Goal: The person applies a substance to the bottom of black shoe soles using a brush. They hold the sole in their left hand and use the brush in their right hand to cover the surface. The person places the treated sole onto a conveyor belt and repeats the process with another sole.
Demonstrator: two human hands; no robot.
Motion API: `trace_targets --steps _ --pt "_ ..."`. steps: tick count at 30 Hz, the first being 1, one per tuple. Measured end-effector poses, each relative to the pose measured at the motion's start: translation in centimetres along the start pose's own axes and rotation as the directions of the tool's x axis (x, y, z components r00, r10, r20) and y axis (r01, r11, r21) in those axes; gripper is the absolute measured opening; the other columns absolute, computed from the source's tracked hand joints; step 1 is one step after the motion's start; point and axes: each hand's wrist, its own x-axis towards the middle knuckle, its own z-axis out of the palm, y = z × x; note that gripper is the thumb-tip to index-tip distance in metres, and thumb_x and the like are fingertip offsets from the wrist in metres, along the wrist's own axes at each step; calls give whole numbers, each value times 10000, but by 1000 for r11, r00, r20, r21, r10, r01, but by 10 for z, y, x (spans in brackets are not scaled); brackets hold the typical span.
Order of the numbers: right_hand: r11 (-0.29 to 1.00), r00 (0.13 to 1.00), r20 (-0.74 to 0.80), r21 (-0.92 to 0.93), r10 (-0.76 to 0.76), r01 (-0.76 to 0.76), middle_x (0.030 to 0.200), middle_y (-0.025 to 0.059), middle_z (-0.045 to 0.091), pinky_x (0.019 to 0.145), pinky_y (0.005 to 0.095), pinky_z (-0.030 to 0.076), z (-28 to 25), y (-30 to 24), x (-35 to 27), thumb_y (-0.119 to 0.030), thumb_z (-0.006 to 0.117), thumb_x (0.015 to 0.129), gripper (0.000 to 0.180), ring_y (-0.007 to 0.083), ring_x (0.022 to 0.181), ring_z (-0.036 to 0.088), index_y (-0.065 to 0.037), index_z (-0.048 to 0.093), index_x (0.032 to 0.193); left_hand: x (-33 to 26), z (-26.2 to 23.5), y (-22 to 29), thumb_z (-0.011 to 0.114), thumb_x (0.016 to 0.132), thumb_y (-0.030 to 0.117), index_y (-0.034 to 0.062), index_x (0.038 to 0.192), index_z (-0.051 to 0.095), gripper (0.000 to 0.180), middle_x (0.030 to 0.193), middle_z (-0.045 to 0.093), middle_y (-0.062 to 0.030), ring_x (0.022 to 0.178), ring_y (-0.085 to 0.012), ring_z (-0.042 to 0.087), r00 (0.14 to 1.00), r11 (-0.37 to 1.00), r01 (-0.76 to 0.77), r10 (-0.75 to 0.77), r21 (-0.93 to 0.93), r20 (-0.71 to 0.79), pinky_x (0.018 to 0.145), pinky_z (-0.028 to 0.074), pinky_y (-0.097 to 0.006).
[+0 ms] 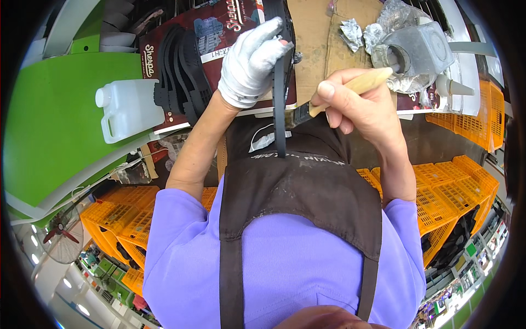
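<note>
My left hand (249, 71), in a white glove with some bare fingertip showing, grips a long black rubber strip, likely a shoe sole (280, 109), held on edge with its narrow side up. Bare, my right hand (364, 107) closes around the pale wooden handle of a flat brush (372, 82). The brush's dark bristle end points left and meets the side of the sole, or comes very near it. Several more black soles (183, 74) lie overlapped to the left of my gloved hand, on dark red printed cardboard (205, 33).
Left of the soles lies a whitish plastic jug (134, 107) by a green surface (60, 109). At the right, a see-through plastic container (422, 49) lies tipped among crumpled wrap (375, 35), near a nozzle-tipped bottle (455, 86). Orange crates (438, 189) stand on both sides.
</note>
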Motion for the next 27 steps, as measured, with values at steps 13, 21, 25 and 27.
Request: trace_targets --steps 13,21,25,27 --pt "547 968 -31 820 -250 168 555 24 493 352 171 298 -51 37 15 -287 445 957 309 57 404 384 -11 575 913 -8 -21 20 702 751 63 -1 1188 500 485 1069 585 -69 955 -144 556 584 96 752 -555 -652 592 850 453 -300" --pt "821 831 -81 132 -550 556 690 68 561 535 220 387 -59 34 3 -122 629 830 188 112 598 493 18 603 953 -21 -19 34 417 943 356 6 1338 318 537 1189 512 -141 1043 -219 549 540 -578 494 -381 -650 750 922 430 -347" --pt "626 707 120 -379 -697 681 708 51 536 567 250 394 -54 15 -2 27 668 706 157 147 654 520 -42 672 846 -20 -19 40 320 961 394 4 1315 373 530 1186 531 -176 1043 -273 553 501 -748 336 -372 -572 781 928 435 -383" --pt "553 694 221 -462 -685 693 724 47 517 565 242 361 -50 13 -6 22 686 668 201 138 649 491 -72 679 846 -23 -18 39 316 935 480 -4 1333 342 627 1229 493 -199 1070 -305 537 525 -791 289 -340 -539 780 916 447 -415"
